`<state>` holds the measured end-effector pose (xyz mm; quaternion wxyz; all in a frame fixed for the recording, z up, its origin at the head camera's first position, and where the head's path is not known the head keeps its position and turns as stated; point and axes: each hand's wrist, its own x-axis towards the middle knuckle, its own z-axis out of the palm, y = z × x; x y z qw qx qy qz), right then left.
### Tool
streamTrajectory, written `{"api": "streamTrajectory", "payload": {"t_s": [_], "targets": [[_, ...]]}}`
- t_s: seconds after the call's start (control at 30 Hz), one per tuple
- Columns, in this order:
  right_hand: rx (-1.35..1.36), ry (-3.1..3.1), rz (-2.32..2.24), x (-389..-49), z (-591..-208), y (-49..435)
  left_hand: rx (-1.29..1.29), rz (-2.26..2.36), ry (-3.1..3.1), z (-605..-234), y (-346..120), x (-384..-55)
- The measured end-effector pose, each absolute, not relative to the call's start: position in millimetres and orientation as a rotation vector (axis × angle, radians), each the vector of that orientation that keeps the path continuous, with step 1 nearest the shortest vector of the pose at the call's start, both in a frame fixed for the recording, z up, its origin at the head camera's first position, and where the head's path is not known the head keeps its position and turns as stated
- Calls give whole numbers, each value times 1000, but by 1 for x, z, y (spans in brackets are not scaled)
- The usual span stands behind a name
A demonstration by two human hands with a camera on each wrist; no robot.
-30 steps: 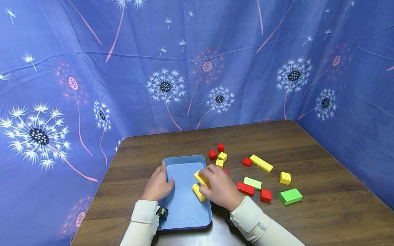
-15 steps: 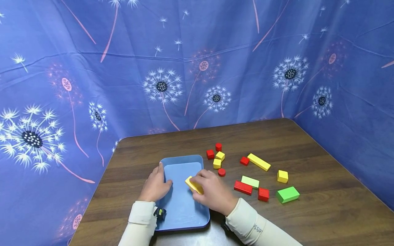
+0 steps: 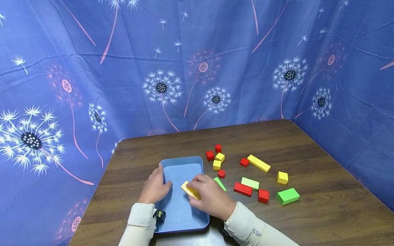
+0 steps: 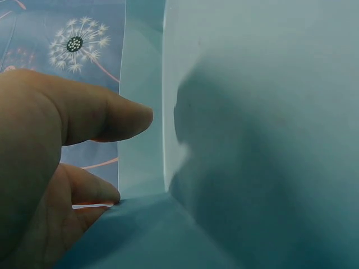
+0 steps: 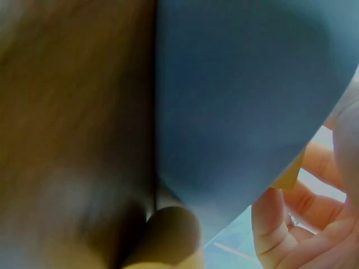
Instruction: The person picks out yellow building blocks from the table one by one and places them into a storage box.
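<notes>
My right hand (image 3: pixel 213 196) grips a yellow wooden block (image 3: pixel 190 191) over the right part of a shallow blue tray (image 3: pixel 180 223). In the right wrist view, the fingers (image 5: pixel 314 204) show behind a corner of the yellow block (image 5: pixel 289 176), with the tray wall in front. A dark rounded end (image 5: pixel 171 232) with yellow below it sits at the bottom there. My left hand (image 3: pixel 155 188) rests at the tray's left rim, fingers straight and thumb spread over the inside. In the left wrist view, a straight digit (image 4: pixel 120 115) reaches towards the tray wall (image 4: pixel 140 151).
A green strip-like block (image 3: pixel 220 183) peeks out beside the right hand. Further right lie a red bar (image 3: pixel 243 189), a pale green block (image 3: pixel 250 183), a long yellow bar (image 3: pixel 259 163) and a green block (image 3: pixel 287 196). Several small red and yellow blocks (image 3: pixel 217 165) stand behind.
My right hand has moved left with the yellow block, further over the tray. A yellow cylinder seen under it earlier is out of sight, and the green strip has come into view.
</notes>
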<state>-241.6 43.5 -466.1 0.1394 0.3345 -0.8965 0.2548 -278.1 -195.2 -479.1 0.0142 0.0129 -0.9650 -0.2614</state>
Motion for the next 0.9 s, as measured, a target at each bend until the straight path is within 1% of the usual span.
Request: {"api": "streamTrajectory", "payload": {"t_s": [0.9], "targets": [[1110,-2737,656,-235,-469,38,24,-824,-2989,-483,-196,-275]]}}
